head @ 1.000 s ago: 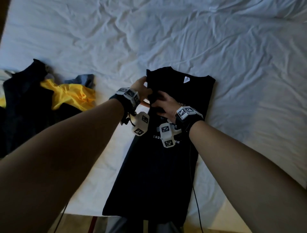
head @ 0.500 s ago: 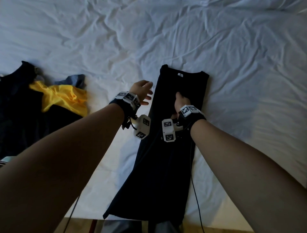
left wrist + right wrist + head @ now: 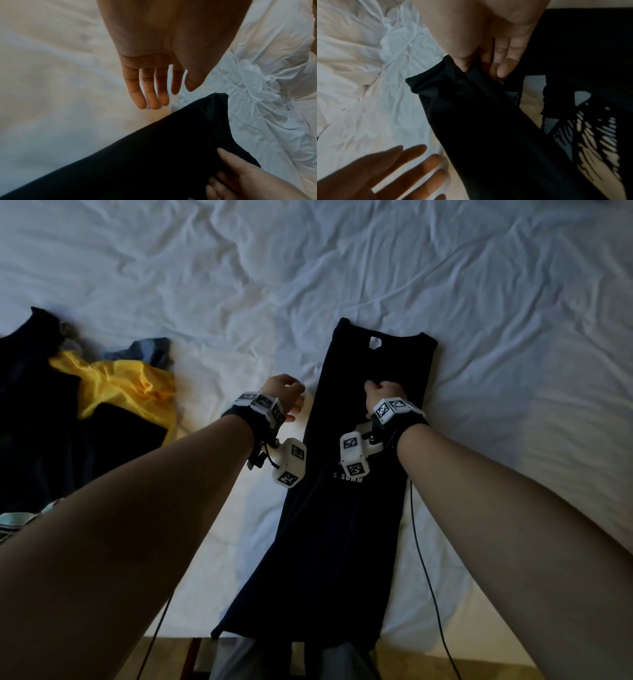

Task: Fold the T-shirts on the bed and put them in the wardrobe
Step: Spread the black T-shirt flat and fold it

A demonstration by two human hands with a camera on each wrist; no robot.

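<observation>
A black T-shirt (image 3: 346,525) lies lengthwise on the white bed sheet (image 3: 342,268), folded into a narrow strip with white lettering showing. My right hand (image 3: 382,392) pinches a fold of the black T-shirt (image 3: 471,115) near its collar end, thumb against fingers. My left hand (image 3: 289,395) hovers just left of the strip over the sheet, fingers straight and holding nothing. In the left wrist view the left hand (image 3: 154,86) hangs above the sheet beside the black T-shirt (image 3: 154,155). The wardrobe is out of sight.
A heap of other clothes lies at the left: a yellow garment (image 3: 120,385), a dark one (image 3: 30,405) and a grey-blue piece (image 3: 150,350). The bed's near edge (image 3: 171,631) runs along the bottom, with floor below. Wrist cables trail down.
The shirt's left side has been folded over, narrowing it to a strip. My left hand has let go and drawn back to the left; my right hand still holds the folded cloth.
</observation>
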